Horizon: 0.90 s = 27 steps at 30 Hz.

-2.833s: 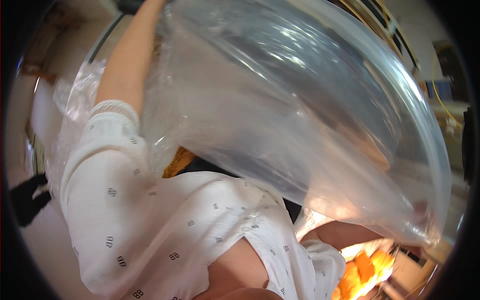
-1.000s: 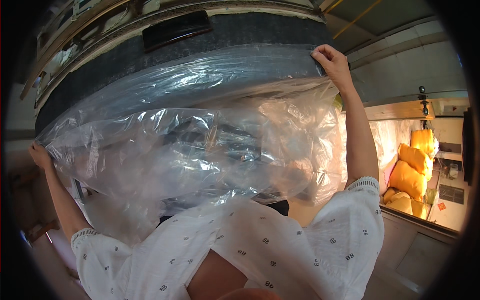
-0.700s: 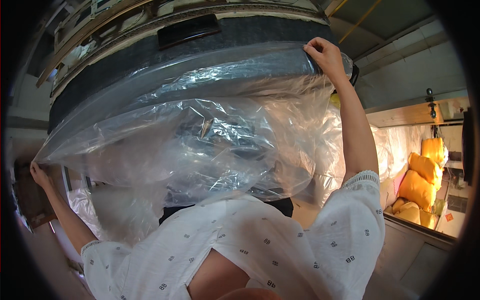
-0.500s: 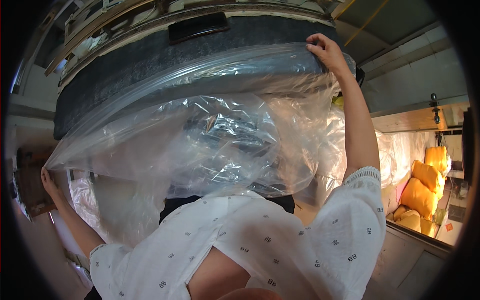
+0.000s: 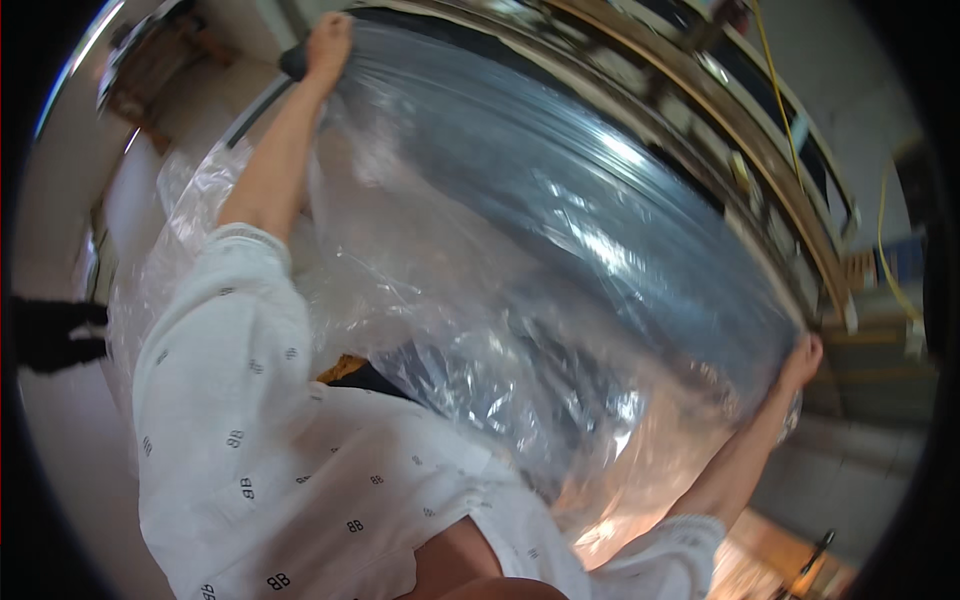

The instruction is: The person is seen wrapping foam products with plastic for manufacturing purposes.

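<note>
A person in a white blouse point(image 5: 240, 405) with a small dark print is holding a clear plastic sheet point(image 5: 445, 245) between both hands, arms reaching wide apart. The left hand point(image 5: 331, 46) is clenching the sheet's far edge at the upper left, just by the end of a dark worktop point(image 5: 470, 38). The right hand point(image 5: 803, 360) is closing its fingers on the same edge at the opposite end, near the worktop's right corner (the fingertips are small and a little blurred here, so the exact pinch is hard to read). Between the hands, the sheet is lying fairly taut over the worktop, bright streaks of light catching its surface. Nearer the body, it is sagging into crumpled folds and touching the blouse's front. More wrinkled film point(image 5: 160, 250) is hanging beyond the left forearm. Past the worktop, a long wooden rail point(image 5: 752, 150) is running down toward the right, and a yellow cord point(image 5: 884, 250) is dangling at the far right.
</note>
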Each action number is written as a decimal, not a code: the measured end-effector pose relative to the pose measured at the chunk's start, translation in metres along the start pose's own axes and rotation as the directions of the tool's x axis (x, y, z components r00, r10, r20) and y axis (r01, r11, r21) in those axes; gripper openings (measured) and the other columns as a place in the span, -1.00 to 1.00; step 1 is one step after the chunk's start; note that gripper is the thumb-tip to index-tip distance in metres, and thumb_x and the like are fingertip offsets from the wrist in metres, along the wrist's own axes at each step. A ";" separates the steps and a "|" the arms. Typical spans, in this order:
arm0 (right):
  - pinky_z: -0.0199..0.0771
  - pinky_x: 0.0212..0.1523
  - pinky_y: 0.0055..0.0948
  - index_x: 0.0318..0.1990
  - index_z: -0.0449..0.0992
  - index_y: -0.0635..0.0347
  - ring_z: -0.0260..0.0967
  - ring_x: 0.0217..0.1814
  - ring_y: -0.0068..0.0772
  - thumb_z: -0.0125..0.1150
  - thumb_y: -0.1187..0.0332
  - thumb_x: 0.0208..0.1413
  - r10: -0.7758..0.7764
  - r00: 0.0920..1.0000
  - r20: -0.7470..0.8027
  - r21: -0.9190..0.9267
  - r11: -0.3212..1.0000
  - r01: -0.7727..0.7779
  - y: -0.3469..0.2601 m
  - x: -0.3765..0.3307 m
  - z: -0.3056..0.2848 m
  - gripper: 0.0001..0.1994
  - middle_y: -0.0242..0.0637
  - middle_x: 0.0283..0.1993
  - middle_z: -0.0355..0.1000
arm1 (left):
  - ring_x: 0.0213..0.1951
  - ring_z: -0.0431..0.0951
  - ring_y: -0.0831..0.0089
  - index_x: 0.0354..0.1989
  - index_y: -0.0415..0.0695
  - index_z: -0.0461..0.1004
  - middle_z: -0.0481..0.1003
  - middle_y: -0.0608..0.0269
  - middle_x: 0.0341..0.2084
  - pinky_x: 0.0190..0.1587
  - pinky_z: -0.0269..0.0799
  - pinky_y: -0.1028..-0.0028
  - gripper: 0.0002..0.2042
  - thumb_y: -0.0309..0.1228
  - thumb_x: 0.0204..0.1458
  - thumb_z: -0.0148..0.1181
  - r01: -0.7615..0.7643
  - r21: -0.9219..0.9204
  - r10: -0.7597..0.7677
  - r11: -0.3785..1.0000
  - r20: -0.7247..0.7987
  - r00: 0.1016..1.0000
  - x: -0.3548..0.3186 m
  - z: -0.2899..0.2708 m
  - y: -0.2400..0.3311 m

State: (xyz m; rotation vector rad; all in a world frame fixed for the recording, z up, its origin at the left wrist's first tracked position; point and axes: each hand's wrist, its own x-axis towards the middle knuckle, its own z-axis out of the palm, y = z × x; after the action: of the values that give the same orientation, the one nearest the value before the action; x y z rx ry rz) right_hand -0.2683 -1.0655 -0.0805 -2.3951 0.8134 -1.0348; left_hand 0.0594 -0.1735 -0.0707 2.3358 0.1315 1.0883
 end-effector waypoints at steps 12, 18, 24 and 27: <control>0.28 -0.09 -0.50 -0.19 0.44 0.33 0.29 -0.20 -0.45 0.08 0.28 0.13 -0.018 0.997 0.074 0.137 0.990 0.007 -0.004 0.033 0.022 -0.74 -0.28 -0.23 0.41 | -0.36 0.48 0.43 -0.29 -0.19 0.50 0.52 0.18 -0.46 -0.26 0.35 0.45 -0.72 -0.22 0.00 0.06 0.061 -0.220 -0.036 0.974 0.117 0.993 0.049 0.061 0.009; 0.29 -0.12 -0.47 -0.23 0.43 0.37 0.29 -0.24 -0.42 0.13 0.25 0.08 0.004 0.999 0.052 0.111 0.994 -0.010 -0.020 0.035 0.030 -0.71 -0.25 -0.26 0.41 | -0.49 0.49 0.39 -0.37 -0.16 0.55 0.51 0.18 -0.59 -0.37 0.37 0.40 -0.76 -0.25 -0.09 0.10 0.077 -0.207 -0.060 0.975 0.087 0.994 0.057 0.070 0.021; 0.25 -0.23 -0.41 -0.40 0.35 0.39 0.16 -0.36 -0.40 0.25 0.18 -0.06 -0.045 0.986 -0.162 -0.052 0.998 0.037 -0.027 0.035 0.031 -0.63 -0.29 -0.42 0.25 | -0.52 0.46 0.42 -0.55 -0.19 0.49 0.48 0.21 -0.64 -0.43 0.36 0.39 -0.82 -0.32 -0.23 0.17 0.167 -0.164 -0.153 0.972 0.095 0.984 0.074 0.094 0.000; 0.25 -0.25 -0.38 -0.40 0.35 0.42 0.16 -0.36 -0.37 0.29 0.18 -0.11 -0.015 0.989 -0.150 -0.188 0.982 -0.014 -0.026 0.039 0.029 -0.60 -0.21 -0.43 0.27 | -0.51 0.48 0.41 -0.59 -0.21 0.47 0.47 0.17 -0.65 -0.47 0.38 0.42 -0.82 -0.33 -0.15 0.14 0.195 -0.078 -0.186 0.978 0.110 0.976 0.078 0.096 -0.004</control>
State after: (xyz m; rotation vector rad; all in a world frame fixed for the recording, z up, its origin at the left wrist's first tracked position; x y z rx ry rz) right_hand -0.2161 -1.0680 -0.0641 -2.4951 1.0052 -1.2002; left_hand 0.1822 -0.1883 -0.0701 2.2419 0.2582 0.8616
